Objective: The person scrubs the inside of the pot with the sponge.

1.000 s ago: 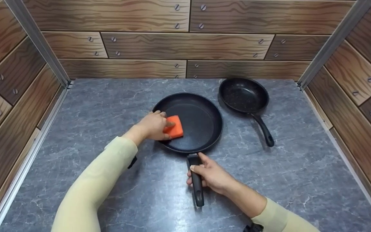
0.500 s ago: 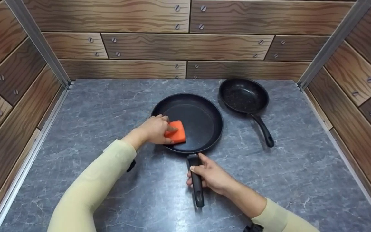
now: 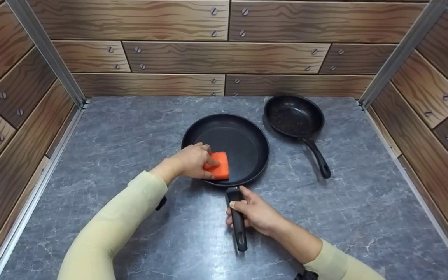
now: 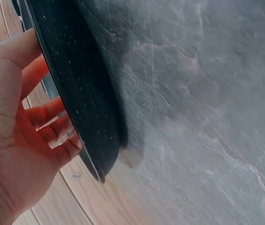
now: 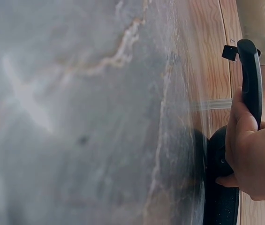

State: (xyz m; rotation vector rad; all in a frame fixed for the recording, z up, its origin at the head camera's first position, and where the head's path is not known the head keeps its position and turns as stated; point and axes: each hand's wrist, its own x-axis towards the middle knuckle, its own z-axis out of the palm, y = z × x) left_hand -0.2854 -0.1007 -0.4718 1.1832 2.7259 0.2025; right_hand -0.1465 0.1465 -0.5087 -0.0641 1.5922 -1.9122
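Observation:
A large black frying pan [image 3: 243,147] lies flat on the grey marbled table, its handle [image 3: 240,233] pointing toward me. My left hand [image 3: 193,160] reaches over the pan's left rim and grips an orange sponge [image 3: 221,167] against the inside, near the lower left. In the left wrist view the hand [image 4: 10,126] is seen beside the pan's speckled outer wall [image 4: 78,79], and the sponge is hidden there. My right hand [image 3: 261,214] grips the pan handle close to the pan; the right wrist view has its fingers wrapped around the handle [image 5: 251,79].
A smaller black frying pan [image 3: 294,116] sits at the back right, its handle [image 3: 319,161] angled toward the front right. Wood-patterned walls [image 3: 177,56] with metal corner posts [image 3: 49,50] enclose the table [image 3: 130,128] at the back and sides.
My left hand has slid the sponge toward the front and slightly right along the pan's inside. The right hand keeps hold of the handle, and the smaller pan stays put.

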